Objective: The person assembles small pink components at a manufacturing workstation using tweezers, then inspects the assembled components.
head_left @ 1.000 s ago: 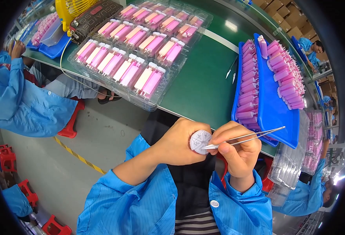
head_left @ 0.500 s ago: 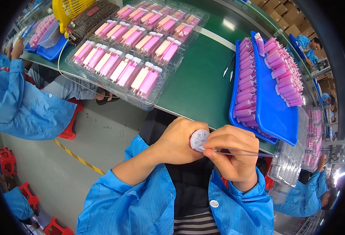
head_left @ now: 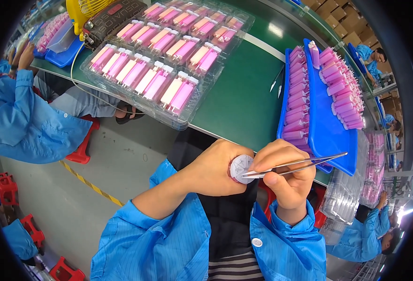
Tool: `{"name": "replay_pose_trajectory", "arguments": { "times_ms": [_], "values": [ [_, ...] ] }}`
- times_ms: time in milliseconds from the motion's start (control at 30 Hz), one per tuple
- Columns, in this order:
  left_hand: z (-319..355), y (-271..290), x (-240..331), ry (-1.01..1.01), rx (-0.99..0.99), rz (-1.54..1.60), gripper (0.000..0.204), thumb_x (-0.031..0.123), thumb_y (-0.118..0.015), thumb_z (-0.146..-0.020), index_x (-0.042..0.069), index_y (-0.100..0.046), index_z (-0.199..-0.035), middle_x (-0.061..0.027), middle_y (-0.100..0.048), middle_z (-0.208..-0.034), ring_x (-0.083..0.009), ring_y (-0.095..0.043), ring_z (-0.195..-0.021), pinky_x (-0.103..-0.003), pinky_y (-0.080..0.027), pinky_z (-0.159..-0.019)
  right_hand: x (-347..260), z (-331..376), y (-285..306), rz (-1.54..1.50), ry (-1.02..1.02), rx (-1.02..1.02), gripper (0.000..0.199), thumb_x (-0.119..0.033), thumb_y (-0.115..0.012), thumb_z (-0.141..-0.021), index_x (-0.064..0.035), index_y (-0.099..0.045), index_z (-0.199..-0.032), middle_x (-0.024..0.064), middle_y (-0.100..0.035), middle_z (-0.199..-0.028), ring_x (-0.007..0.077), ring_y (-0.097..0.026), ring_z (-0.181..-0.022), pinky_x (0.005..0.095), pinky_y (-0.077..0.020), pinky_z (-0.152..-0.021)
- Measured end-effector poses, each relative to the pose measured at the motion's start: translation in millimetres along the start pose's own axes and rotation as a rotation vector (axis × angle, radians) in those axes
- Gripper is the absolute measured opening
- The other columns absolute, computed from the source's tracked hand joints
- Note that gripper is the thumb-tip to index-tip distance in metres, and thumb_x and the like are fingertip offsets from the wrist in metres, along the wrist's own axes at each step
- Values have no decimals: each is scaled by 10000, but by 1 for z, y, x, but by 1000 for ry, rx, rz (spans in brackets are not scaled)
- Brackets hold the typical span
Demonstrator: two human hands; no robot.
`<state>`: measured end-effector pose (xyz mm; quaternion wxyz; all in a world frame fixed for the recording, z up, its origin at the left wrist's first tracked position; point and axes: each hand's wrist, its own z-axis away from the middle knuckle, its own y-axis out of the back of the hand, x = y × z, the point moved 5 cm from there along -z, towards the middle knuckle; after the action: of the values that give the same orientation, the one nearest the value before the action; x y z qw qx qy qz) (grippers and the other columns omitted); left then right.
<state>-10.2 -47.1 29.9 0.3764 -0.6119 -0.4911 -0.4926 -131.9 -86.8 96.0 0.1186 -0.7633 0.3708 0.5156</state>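
Observation:
My left hand [head_left: 215, 169] is closed in a fist. A round white-faced piece [head_left: 240, 167] with thin dark lines and a reddish rim shows at its thumb side; the rest of it is hidden by the hand. My right hand [head_left: 288, 172] pinches a pair of metal tweezers [head_left: 305, 164]. The tweezers' tips touch or hover right at the lower edge of the white face, and their joined end points to the right. Both hands are close together in front of the table's near edge.
A clear plastic tray [head_left: 180, 122] of pink-and-cream pieces lies on the green table [head_left: 237, 93]. Blue trays [head_left: 326, 136] of pink pieces stand at right, near other tweezers [head_left: 275, 84]. A dark pouch [head_left: 112, 23] and a yellow fan [head_left: 75, 16] are far left. A co-worker's blue sleeve [head_left: 9, 112] is at left.
The tweezers have swung in my right hand: their joined end now points up and right, and the legs stand further apart. My left hand has barely moved. The view has shifted slightly.

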Motion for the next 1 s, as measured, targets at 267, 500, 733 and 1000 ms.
{"name": "replay_pose_trajectory", "arguments": {
  "times_ms": [267, 500, 733, 1000],
  "values": [
    [1, -1, 5, -8, -70, 43, 265, 42, -737, -641, 4, -660, -891, -71, -674, -773, -117, -635, -702, -272, -491, -636, 0, -4, -4, 0, 8, -73, 158, -69, -745, -789, 22, -690, -906, 146, -663, -851, 193, -646, -740, 267, -483, -634],
    [2, -3, 5, 22, -57, 94, 246, 23, -707, -598, 10, -630, -832, -114, -653, -754, -248, -656, -681, -329, -491, -600, 5, 0, -5, 1, 15, -22, 114, -34, -731, -792, 34, -687, -873, 152, -670, -827, 194, -648, -722, 262, -488, -620],
    [3, -4, -2, 49, -79, 32, 235, 38, -733, -636, -3, -652, -853, -83, -678, -756, -136, -650, -689, -276, -496, -624, 7, 3, -4, 2, -35, 64, 85, -17, -721, -796, 41, -682, -844, 152, -671, -794, 188, -644, -688, 261, -488, -600],
    [1, -5, 3, -24, -13, -31, 225, 24, -727, -644, -5, -650, -853, -104, -665, -726, -148, -648, -648, -279, -490, -600, -2, -1, -5, 134, 43, 23, 98, 6, -731, -755, 33, -675, -830, 144, -665, -771, 215, -652, -660, 271, -492, -573]
  ]
}}
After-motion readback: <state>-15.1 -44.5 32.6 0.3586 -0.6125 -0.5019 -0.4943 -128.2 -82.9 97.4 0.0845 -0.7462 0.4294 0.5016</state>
